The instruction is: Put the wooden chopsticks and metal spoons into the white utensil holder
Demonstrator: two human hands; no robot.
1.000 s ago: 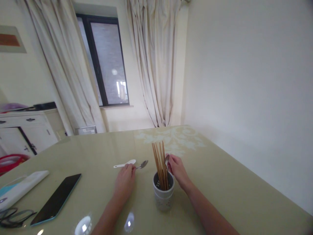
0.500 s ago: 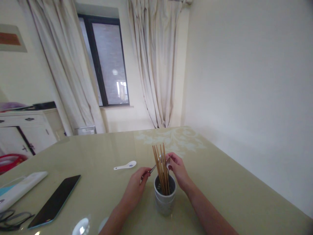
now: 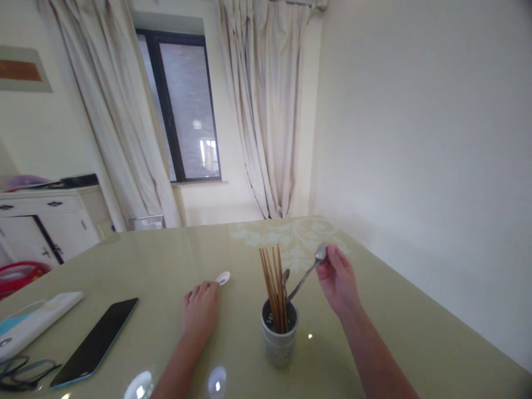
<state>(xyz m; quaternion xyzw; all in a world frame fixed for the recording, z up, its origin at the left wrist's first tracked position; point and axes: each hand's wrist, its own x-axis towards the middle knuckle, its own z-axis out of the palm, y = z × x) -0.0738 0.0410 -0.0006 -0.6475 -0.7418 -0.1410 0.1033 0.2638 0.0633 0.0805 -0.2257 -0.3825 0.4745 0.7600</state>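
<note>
A white cup (image 3: 279,339) stands on the table and holds several wooden chopsticks (image 3: 272,282) and a metal spoon (image 3: 285,276). My right hand (image 3: 337,281) pinches the bowl end of a second metal spoon (image 3: 305,274), which leans to the right with its handle down inside the cup. My left hand (image 3: 201,308) lies palm down on the table to the left of the cup. Its fingers cover the handle of a white ceramic spoon (image 3: 223,277), whose bowl sticks out beyond the fingertips. Whether the fingers grip that handle is hidden.
A dark phone (image 3: 96,339) lies at the left of the glossy green table (image 3: 394,316), with a white case (image 3: 39,316) and glasses (image 3: 25,370) beyond it. A white cabinet (image 3: 45,221), a window and curtains stand behind. A wall runs along the table's right side.
My left hand carried the metal spoon to the cup, let it go and moved back left onto the white spoon. My right hand took that metal spoon by its bowl end and shifted right.
</note>
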